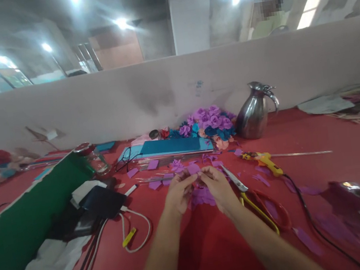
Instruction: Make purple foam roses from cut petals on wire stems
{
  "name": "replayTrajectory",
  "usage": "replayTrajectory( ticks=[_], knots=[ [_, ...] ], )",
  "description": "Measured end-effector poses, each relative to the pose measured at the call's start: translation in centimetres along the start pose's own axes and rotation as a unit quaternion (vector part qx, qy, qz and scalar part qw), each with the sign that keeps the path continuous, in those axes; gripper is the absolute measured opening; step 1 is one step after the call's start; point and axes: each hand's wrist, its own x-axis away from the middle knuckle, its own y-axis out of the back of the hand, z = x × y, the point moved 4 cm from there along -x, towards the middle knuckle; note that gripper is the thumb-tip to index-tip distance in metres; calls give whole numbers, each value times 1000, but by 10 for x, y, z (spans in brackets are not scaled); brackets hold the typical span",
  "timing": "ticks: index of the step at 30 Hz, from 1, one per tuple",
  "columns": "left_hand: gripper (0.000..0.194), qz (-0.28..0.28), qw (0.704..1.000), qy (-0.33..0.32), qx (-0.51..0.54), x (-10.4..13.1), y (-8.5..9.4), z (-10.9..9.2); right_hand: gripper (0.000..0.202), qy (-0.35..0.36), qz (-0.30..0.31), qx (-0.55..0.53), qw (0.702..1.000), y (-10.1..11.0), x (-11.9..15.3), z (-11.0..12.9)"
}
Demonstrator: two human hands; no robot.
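Between my two hands, over the red table, a small purple paper piece is held by its edges. My left hand pinches its left side with thumb and fingers. On the right side, my right hand grips it the same way. Below them lies a pile of purple paper pieces, partly hidden by the hands. Purple paper squares are scattered beyond my left hand. Scissors with red and yellow handles rest beside my right forearm.
A yellow glue gun with its black cord lies at the right. Behind stand a metal jug and a heap of paper flowers. To the left are a glass jar, a black phone-like device, a white cable and a green board.
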Motion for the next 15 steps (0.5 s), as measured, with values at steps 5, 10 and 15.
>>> replayTrajectory(
  ticks=[5,10,15],
  knots=[
    [44,-77,997,11,26,-2,-1,9,25,8,25,29,999,-3,7,4],
    [45,-109,993,-2,55,1,-2,0,17,129,94,378,912,47,33,30],
    [44,-122,987,42,93,1,-9,-2,34,104,29,643,758,133,58,27]
  ],
)
